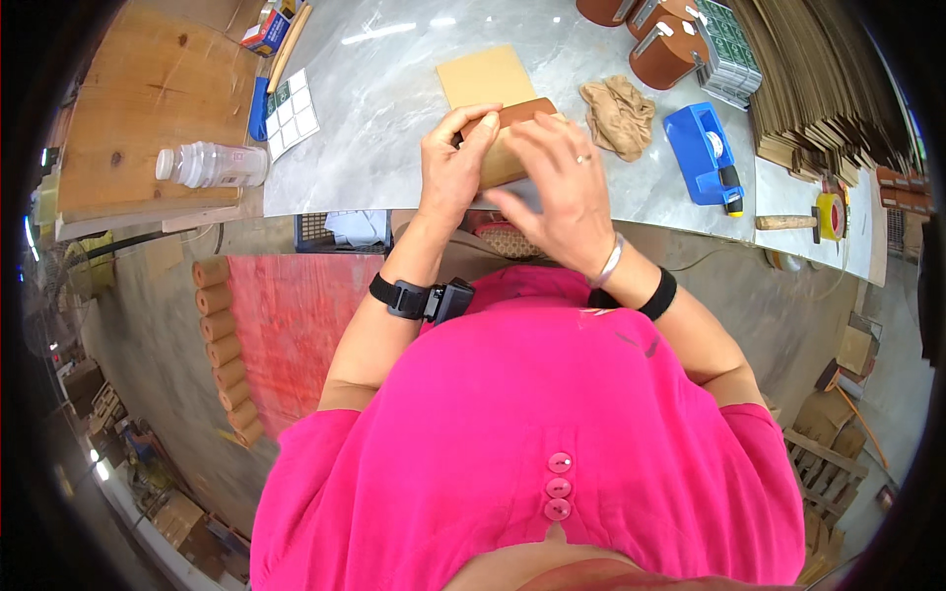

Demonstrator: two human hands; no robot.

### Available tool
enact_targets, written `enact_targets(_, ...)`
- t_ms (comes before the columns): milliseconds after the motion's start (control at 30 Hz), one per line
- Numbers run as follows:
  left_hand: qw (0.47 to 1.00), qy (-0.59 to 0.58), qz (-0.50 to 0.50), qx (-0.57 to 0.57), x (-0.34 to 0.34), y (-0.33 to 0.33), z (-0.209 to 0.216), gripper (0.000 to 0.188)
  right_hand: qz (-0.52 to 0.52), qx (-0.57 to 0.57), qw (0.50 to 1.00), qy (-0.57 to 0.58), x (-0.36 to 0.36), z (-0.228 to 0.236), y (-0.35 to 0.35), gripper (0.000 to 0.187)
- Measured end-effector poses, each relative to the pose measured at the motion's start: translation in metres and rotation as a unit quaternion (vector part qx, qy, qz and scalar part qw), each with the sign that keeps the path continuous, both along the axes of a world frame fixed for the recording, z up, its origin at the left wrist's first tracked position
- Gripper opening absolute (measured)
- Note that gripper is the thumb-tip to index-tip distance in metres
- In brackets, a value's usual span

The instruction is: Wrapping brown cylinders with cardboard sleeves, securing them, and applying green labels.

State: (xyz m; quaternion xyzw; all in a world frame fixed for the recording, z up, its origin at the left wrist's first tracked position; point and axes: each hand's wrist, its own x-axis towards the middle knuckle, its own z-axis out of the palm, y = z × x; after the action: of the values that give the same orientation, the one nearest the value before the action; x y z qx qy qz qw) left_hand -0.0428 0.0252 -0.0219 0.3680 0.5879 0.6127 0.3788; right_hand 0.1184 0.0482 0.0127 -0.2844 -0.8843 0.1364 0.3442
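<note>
I watch through the head camera, and the brown and tan piece [503,163] sits mid-length along the bench [365,148], just inside its near edge. I can't tell whether it rests there or is held slightly clear.

The step looks to me like settling the tan face against the brown part. I would keep one side firmly pinned, align the edges, then work pressure evenly from the held side outward; pressing from both ends could trap a wrinkle or skew the piece.

My left hand [461,158] grips the upper left of the piece, thumb and fingers pinched around it, wrist rising straight from the near edge. My right hand [557,187] arches over the right side with its fingers spread and thumb stretched leftward, the grip loose and open; the fingers hide whether they touch. Both forearms angle inward, and I'd keep the right wrist low so the palm presses flat.

Farther out, a tan sheet [483,74] lies behind the piece, away from the near edge. A crumpled cloth [619,113] is near the right hand, and a blue tape dispenser [705,153] stands beyond it, toward the near right corner.
</note>
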Motion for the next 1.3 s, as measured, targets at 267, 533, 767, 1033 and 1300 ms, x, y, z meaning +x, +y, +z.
enact_targets(267,0.997,-0.037,0.067,-0.026,-0.025,0.019,0.000,0.030,0.045,0.072,0.992,-0.094,-0.031,0.007,0.048,0.073)
enact_targets(533,0.975,-0.169,0.131,-0.058,-0.030,-0.021,0.010,0.039,0.117,-0.129,0.921,-0.347,-0.094,0.019,0.149,0.091)
enact_targets(767,0.917,-0.394,0.008,-0.064,-0.019,-0.016,0.008,0.047,0.103,-0.341,0.867,-0.349,-0.114,0.008,0.180,0.096)
enact_targets(1033,0.929,-0.365,-0.017,-0.056,-0.002,0.016,0.006,0.056,0.059,-0.387,0.890,-0.233,-0.080,0.000,0.155,0.096)
enact_targets(1300,0.948,-0.268,-0.165,-0.050,0.017,-0.015,0.027,0.061,0.071,-0.470,0.877,0.073,-0.008,-0.006,0.076,0.074)
